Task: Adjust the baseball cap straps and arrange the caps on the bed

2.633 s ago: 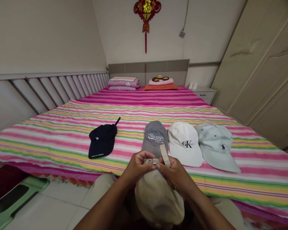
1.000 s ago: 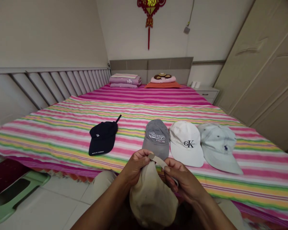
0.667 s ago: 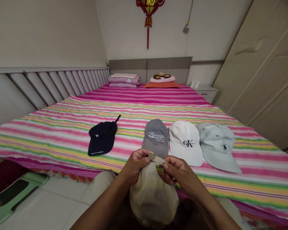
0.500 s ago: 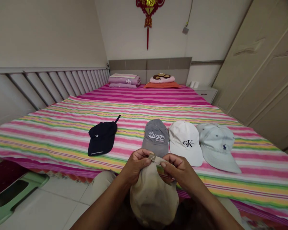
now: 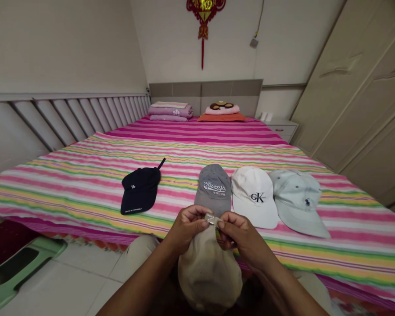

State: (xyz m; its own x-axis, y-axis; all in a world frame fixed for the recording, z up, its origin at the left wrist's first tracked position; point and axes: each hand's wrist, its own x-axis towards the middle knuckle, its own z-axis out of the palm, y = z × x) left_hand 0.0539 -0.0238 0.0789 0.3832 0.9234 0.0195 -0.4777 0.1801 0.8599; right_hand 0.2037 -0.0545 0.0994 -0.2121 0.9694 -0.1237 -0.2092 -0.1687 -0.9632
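Note:
A beige baseball cap (image 5: 210, 272) hangs crown-down between my hands, its back opening toward the bed. My left hand (image 5: 189, 226) pinches the strap by a small metal buckle (image 5: 212, 219). From the other side, my right hand (image 5: 238, 232) grips the strap close to that buckle. Just beyond my fingers lies a grey cap (image 5: 213, 188) with white lettering. To its right are a white cap (image 5: 254, 197) with black letters and a pale blue cap (image 5: 298, 202). A black cap (image 5: 141, 188) with its strap sticking out lies apart on the left.
A striped sheet (image 5: 85, 175) covers the bed. Folded purple bedding (image 5: 170, 111) and an orange pillow (image 5: 221, 117) are at the headboard (image 5: 230, 90). A green stool (image 5: 26, 267) stands on the floor at left; a wardrobe (image 5: 358, 96) rises at right.
My right hand has moved slightly left, closer to my left hand, and the strap's free length between them looks shorter. The buckle is turned more to view. The other caps have not moved.

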